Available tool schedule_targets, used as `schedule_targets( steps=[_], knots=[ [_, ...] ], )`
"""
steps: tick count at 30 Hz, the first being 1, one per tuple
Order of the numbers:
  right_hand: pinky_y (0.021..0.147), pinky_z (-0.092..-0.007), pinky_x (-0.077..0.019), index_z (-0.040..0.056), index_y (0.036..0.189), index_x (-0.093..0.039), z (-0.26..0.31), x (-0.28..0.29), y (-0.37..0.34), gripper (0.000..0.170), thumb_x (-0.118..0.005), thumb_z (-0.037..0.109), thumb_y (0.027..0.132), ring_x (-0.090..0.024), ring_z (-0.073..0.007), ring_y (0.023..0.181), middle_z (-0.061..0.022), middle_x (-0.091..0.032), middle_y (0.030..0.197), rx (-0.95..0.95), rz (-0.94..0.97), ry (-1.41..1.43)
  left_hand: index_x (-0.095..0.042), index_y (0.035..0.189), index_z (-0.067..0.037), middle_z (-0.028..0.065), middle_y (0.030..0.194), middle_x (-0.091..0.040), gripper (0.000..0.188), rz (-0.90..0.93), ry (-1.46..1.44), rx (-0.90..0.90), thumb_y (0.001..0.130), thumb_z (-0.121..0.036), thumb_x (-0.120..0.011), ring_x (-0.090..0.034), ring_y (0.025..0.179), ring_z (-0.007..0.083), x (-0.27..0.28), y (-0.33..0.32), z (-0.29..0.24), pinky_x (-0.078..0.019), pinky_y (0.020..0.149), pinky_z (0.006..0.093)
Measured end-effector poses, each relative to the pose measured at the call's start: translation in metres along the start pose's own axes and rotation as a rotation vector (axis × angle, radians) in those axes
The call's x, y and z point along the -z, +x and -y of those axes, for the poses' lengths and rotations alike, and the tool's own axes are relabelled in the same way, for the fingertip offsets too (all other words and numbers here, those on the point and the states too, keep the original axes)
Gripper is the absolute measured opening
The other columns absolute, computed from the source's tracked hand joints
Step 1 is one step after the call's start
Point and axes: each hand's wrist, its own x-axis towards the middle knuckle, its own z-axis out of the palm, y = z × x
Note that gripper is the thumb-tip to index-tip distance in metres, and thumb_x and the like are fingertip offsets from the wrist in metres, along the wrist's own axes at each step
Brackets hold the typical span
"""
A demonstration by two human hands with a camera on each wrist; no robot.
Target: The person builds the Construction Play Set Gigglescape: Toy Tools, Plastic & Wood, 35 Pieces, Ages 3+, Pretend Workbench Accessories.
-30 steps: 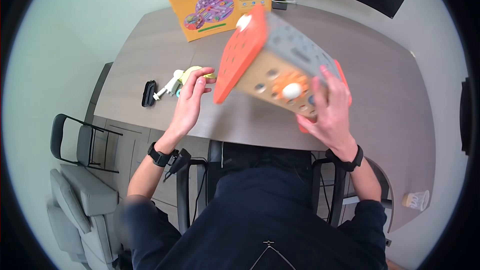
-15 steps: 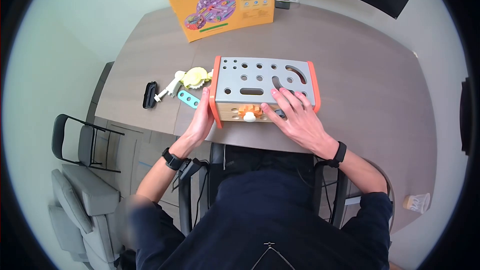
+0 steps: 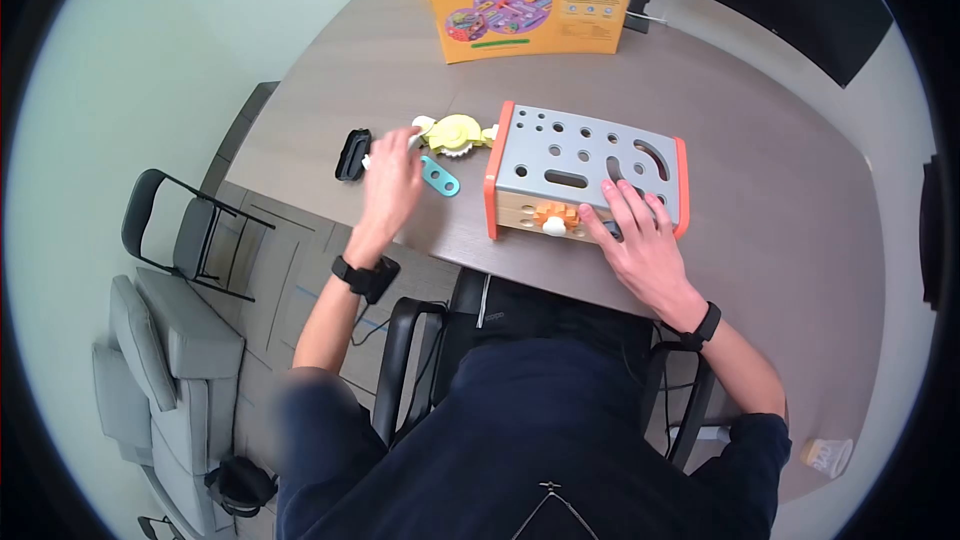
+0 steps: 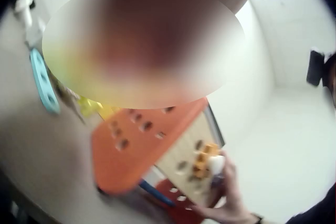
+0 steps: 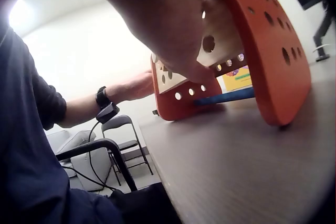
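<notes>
A toy workbench (image 3: 585, 155) stands on the table, with a grey perforated top, orange end panels and a wooden front. An orange gear (image 3: 556, 215) with a white knob is on that front. My right hand (image 3: 645, 255) grips the workbench at its front right, fingers over the top edge and thumb low on the wooden panel (image 5: 215, 40). Farther left, my left hand (image 3: 393, 180) is over a white toy tool (image 4: 25, 11), fingers bent down and partly hiding it; I cannot tell whether they pinch it. Beside this hand lies a teal strip with holes (image 3: 440, 176).
A yellow-green toy piece with a toothed wheel (image 3: 457, 133) lies left of the workbench. A black tray-like case (image 3: 353, 154) is farther left. The yellow product box (image 3: 540, 0) and a monitor (image 3: 780, 0) stand behind. A cup (image 3: 828, 457) is at the right.
The workbench, tilted in the air a second ago, was set down on the table. My left hand has since left its end panel and moved left to the white tool; the head view has turned.
</notes>
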Motion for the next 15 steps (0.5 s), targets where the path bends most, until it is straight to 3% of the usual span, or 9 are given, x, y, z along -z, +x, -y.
schedule_targets(
  steps=[2,3,7,15],
  knots=[
    [0.121,-0.0527,-0.0357,0.0227,0.165,-0.042,0.000,0.000,0.000,0.071,-0.063,0.011,0.098,-0.041,-0.0319,0.151,-0.0155,-0.041,0.165,0.003,-0.002,0.006,-0.059,0.141,-0.001,0.0211,0.142,-0.059,0.051,-0.125,0.272,-0.030,0.092,-0.006,-0.070,-0.054,0.132,0.0394,-0.003,-0.004,0.049,-0.0449,0.108,0.0510],
    [0.121,-0.0530,-0.0358,0.0224,0.165,-0.042,0.001,0.000,0.000,0.071,-0.063,0.011,0.098,-0.041,-0.0322,0.151,-0.0158,-0.041,0.165,0.002,-0.003,0.007,-0.059,0.140,-0.001,0.0234,0.154,-0.048,0.055,-0.085,0.327,0.070,0.088,-0.009,-0.075,-0.043,0.143,0.0422,-0.004,-0.007,0.065,-0.0383,0.113,0.0561],
    [0.121,-0.0533,-0.0360,0.0214,0.165,-0.043,0.001,-0.003,0.000,0.071,-0.063,0.011,0.097,-0.041,-0.0331,0.151,-0.0161,-0.041,0.165,-0.003,-0.016,0.016,-0.060,0.137,-0.003,0.0249,0.161,-0.040,0.055,-0.060,0.483,0.065,0.086,-0.012,-0.080,-0.035,0.150,0.0422,-0.005,-0.016,0.095,-0.0326,0.116,0.0605],
    [0.120,-0.0536,-0.0361,0.0209,0.165,-0.042,0.001,-0.002,0.000,0.072,-0.063,0.010,0.096,-0.042,-0.0335,0.151,-0.0169,-0.041,0.165,-0.002,-0.025,0.034,-0.067,0.118,-0.004,0.0182,0.155,-0.049,0.038,-0.128,0.507,-0.047,0.086,-0.016,-0.083,-0.041,0.146,0.0377,-0.010,-0.011,0.102,-0.0330,0.116,0.0576]
  ],
)
